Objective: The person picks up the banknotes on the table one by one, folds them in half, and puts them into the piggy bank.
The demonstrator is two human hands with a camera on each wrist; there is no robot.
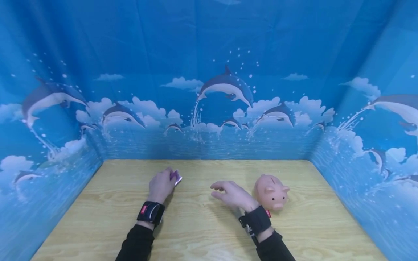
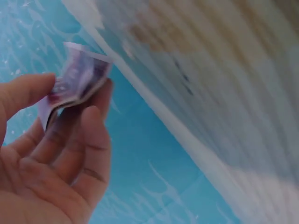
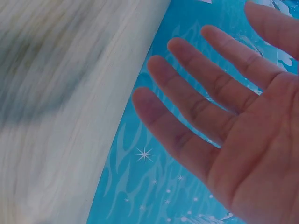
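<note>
Between thumb and fingers, my left hand (image 1: 161, 186) pinches a folded purple banknote (image 1: 176, 177) over the left part of the table. The left wrist view shows the banknote (image 2: 79, 77) creased, with pale edges, partly covered by the thumb and fingers. My right hand (image 1: 233, 194) holds nothing; its fingers (image 3: 187, 102) are spread and nearly straight in the right wrist view. Just right of that hand stands a pink piggy bank (image 1: 269, 190), upright, with a dark slot on its back and its snout towards the front right.
The light wooden table (image 1: 196, 232) has rounded far corners. A blue curtain (image 1: 169, 43) printed with dolphins and clouds walls it in at the back and both sides. Each wrist wears a black strap (image 1: 258, 220).
</note>
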